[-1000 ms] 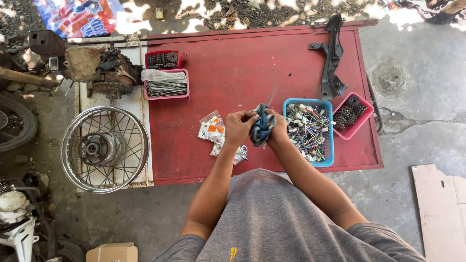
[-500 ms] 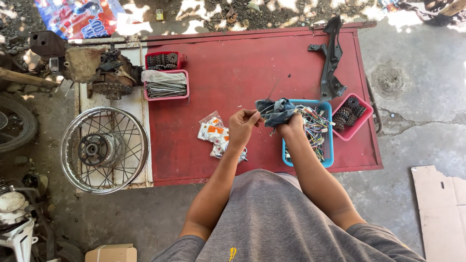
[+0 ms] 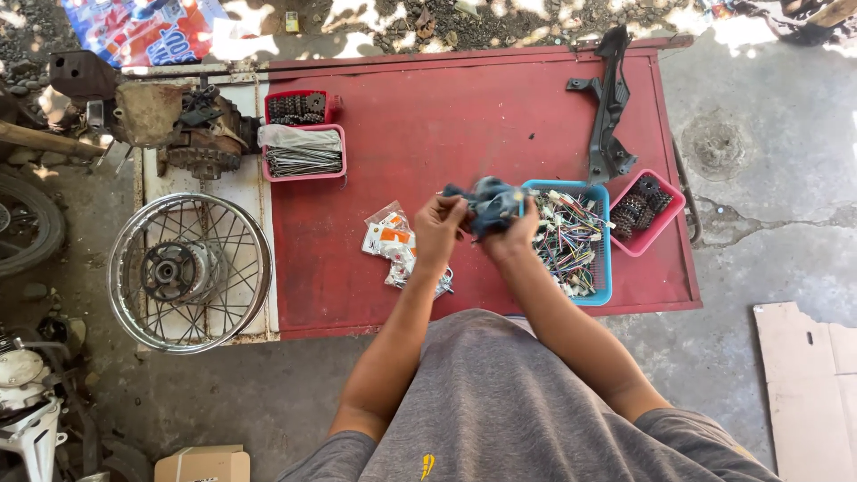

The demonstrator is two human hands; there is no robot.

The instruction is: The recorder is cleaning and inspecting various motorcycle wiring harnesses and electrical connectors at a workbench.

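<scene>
A crumpled dark blue rag (image 3: 489, 203) sits just above the middle of the frame, bunched between both hands and held up over the red table (image 3: 464, 116). The right hand (image 3: 511, 234) is closed around the rag from below and from the right, its fingers wrapped into the cloth, so the bundle rests mostly in that palm. The left hand (image 3: 439, 230) comes in from the left with its fingers curled and pinches the rag's left edge, where a loose corner pokes out toward the left. Whether something is wrapped inside the cloth I cannot tell. Directly behind the right hand, a little right of centre, lies a blue tray (image 3: 600, 290) full of coloured wires and connectors, and just beside it to the right stands a tilted pink tray (image 3: 668, 221) of dark sprockets. Below the left hand, some small plastic packets (image 3: 391, 241) with orange and white labels lie loose on the table. In the upper left part of the table are two more pink trays (image 3: 303, 134), the nearer one holding a bundle of metal spokes. A black bracket (image 3: 611, 107) lies at upper right. At the left of the frame, off the table, a spoked wheel (image 3: 189, 272) lies flat.
</scene>
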